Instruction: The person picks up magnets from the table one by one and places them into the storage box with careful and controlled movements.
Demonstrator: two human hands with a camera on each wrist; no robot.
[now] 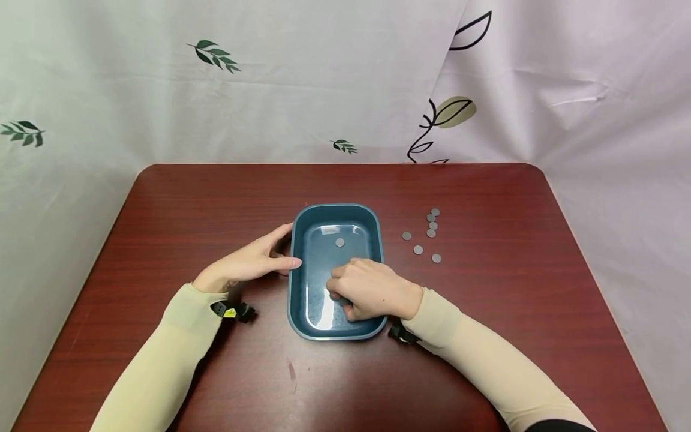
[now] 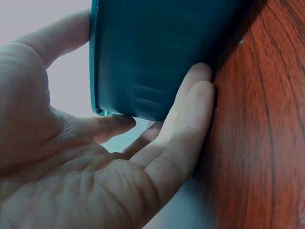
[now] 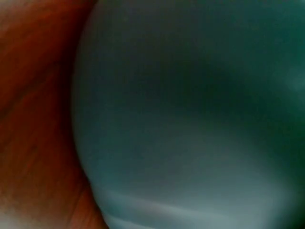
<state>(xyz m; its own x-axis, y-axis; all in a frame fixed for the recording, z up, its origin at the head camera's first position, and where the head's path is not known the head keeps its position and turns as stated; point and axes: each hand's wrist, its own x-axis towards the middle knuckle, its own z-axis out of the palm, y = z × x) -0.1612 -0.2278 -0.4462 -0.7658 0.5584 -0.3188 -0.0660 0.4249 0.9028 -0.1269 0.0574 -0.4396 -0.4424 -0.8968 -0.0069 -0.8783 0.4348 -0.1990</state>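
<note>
A blue rectangular plastic container stands on the table. My left hand holds its left side, thumb over the rim. In the left wrist view, the fingers of that hand lie along the outer wall. My right hand is inside the container over the right half, fingers bent downward; its fingertips are hidden, so whether they hold anything does not show. One grey coin lies on the container's floor, beyond the right hand. The right wrist view shows only the blurred container wall close up.
Several grey coins lie scattered on the table to the right of the container, some in a short column. The reddish-brown wooden table ends at a white curtain with leaf prints.
</note>
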